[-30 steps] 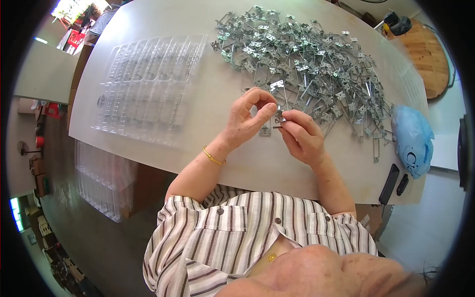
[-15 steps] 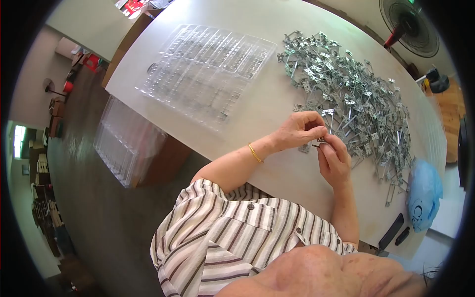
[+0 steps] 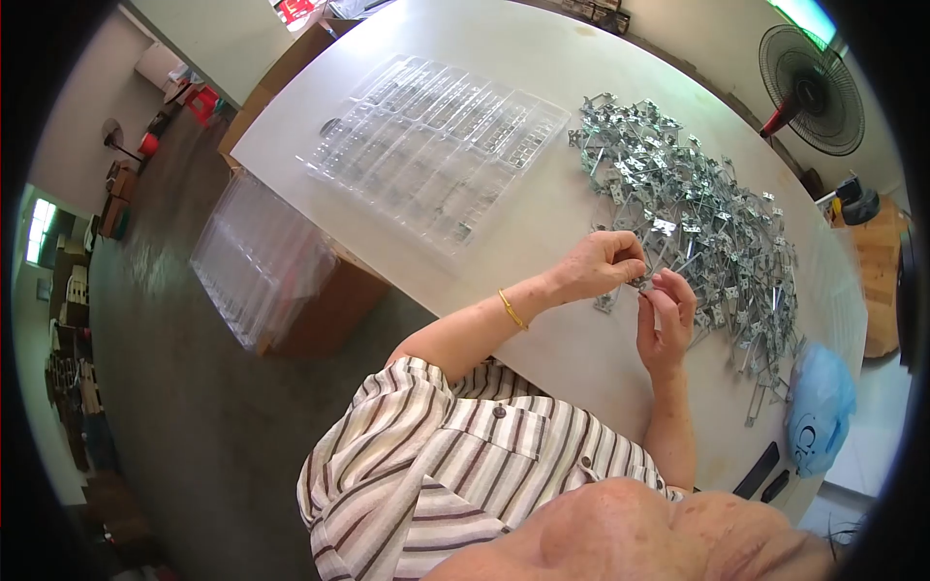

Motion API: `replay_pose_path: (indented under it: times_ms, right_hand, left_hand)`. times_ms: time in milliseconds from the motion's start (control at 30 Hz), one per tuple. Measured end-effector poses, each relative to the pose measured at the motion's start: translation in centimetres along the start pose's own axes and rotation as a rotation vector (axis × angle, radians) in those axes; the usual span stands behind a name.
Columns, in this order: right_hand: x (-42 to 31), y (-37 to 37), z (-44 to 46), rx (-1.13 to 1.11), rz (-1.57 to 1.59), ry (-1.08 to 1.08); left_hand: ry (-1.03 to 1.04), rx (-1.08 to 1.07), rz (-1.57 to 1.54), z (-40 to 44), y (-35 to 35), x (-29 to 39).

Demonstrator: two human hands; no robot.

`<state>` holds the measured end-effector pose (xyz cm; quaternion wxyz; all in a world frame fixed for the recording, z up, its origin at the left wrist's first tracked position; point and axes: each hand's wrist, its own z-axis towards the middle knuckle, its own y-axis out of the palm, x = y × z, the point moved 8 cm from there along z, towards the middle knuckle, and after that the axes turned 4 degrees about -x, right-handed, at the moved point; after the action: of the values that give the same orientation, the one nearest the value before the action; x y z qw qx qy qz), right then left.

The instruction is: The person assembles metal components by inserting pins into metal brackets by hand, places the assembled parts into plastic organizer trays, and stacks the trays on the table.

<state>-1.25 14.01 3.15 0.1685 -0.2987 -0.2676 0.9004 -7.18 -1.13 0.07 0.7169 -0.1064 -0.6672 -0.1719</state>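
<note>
My left hand [image 3: 599, 266], with a yellow bangle at its wrist, pinches a small metal bracket [image 3: 640, 282] between thumb and forefinger, low over the table. Just to its right is my right hand [image 3: 666, 318], palm partly turned up and fingers curled. A tiny dark bit shows at its fingertips, too small to name. Beyond both hands spreads a big pile of silvery metal brackets [image 3: 717, 208] with thin rods. One loose bracket [image 3: 605, 298] lies under my left hand.
Clear plastic trays [image 3: 436, 145] with compartments lie on the white table [image 3: 542, 208]. More trays [image 3: 257, 257] stand in a carton by the left edge. A blue plastic bag [image 3: 821, 407] and a black flat object [image 3: 757, 471] sit at right. A fan [image 3: 812, 92] stands beyond.
My right fingers have opened slightly and drawn a little away from the left fingertips. My left hand keeps its pinch. The whole view has shifted with my head.
</note>
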Motion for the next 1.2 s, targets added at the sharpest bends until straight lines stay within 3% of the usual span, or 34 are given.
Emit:
replay_pose_path:
  times_ms: [167,300,567,767,867,1067,1200]
  right_hand:
    - [0.1,0.1,0.3,-0.014,-0.011,-0.018]
    - [-0.5,-0.1,0.3,0.007,-0.022,-0.025]
    - [0.4,0.2,0.2,-0.009,0.026,0.021]
    - [0.6,0.0,0.5,-0.01,0.075,0.106]
    - [1.2,-0.3,0.7,-0.019,0.098,0.14]
    - [0.4,-0.4,2.3,-0.072,0.178,0.204]
    - [-2.3,0.1,3.5,-0.131,0.117,0.13]
  left_hand:
    - [0.194,0.109,0.272,-1.8,-3.6,4.9]
    - [0.268,0.388,0.684,-5.3,-10.8,9.9]
    - [0.14,0.815,1.223,-13.7,-27.6,13.4]
    - [-0.067,0.91,1.467,-19.6,-37.9,15.8]
    - [-0.169,0.967,1.432,-20.4,-41.7,15.4]
    - [-0.389,0.867,1.431,-19.6,-46.6,12.8]
    - [-0.484,0.824,1.416,-18.8,-48.4,11.2]
